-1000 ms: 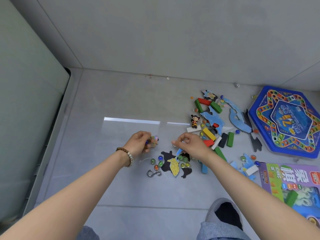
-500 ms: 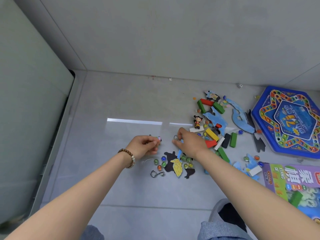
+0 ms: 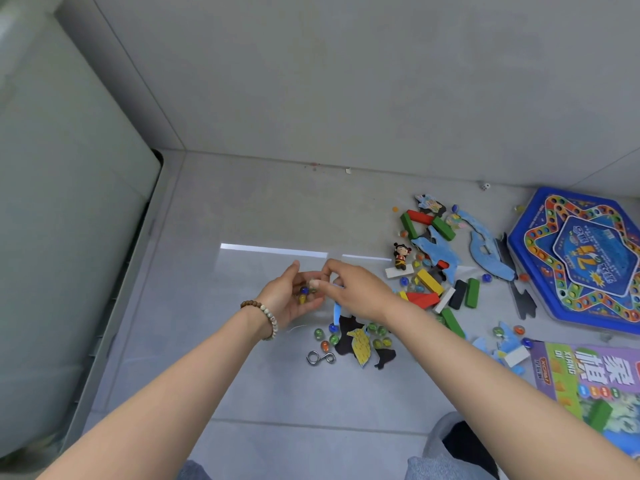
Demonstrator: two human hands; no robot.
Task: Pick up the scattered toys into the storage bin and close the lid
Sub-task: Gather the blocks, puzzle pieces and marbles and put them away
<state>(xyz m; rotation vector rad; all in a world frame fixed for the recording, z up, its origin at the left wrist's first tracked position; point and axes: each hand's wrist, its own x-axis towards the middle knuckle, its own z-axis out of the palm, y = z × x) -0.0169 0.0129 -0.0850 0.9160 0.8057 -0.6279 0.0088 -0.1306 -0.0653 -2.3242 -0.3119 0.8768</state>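
My left hand [image 3: 289,297], with a bead bracelet at the wrist, is cupped palm up and holds several glass marbles [image 3: 304,293]. My right hand [image 3: 353,289] pinches a pale marble [image 3: 314,283] right over that palm and touches the left fingers. More marbles [image 3: 375,336] lie on the floor below both hands, around a black and yellow puzzle piece [image 3: 358,341] and a metal ring puzzle [image 3: 320,357]. Coloured wooden blocks [image 3: 429,282], blue puzzle pieces [image 3: 440,252] and a small figurine [image 3: 401,256] are scattered to the right. No storage bin shows.
A blue hexagonal game board [image 3: 585,258] lies at the far right, a purple and green game box [image 3: 588,379] in front of it. A white die [image 3: 486,186] sits by the back wall. A glass panel and floor track run along the left. My knees are at the bottom edge.
My right hand moved left from the floor pile and brought a marble up to my left hand, which turned palm up and opened into a cup.
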